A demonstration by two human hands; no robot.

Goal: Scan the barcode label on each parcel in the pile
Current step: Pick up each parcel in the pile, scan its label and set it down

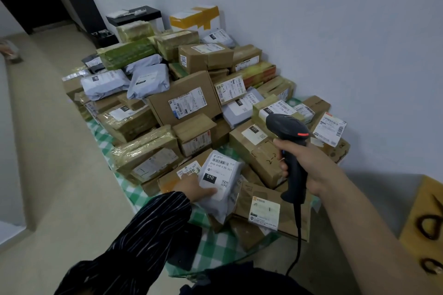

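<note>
Black pistol-shaped scanner (291,127) in right hand (309,165), left hand (194,190) gripping white polybag (220,175)

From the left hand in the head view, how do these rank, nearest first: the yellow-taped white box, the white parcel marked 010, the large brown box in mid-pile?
1. white parcel marked 010: held by the left hand, at the front.
2. large brown box: in the middle.
3. yellow-taped white box: at the far back.

A: Left hand (195,190)?
B: Sleeved arm reaches forward, low. Thumb lies on top of parcel (220,170); fingers hidden beneath.
A: Right hand (305,165)?
B: Bare forearm extended, raised. Fingers wrapped round scanner (290,129) handle.
</note>
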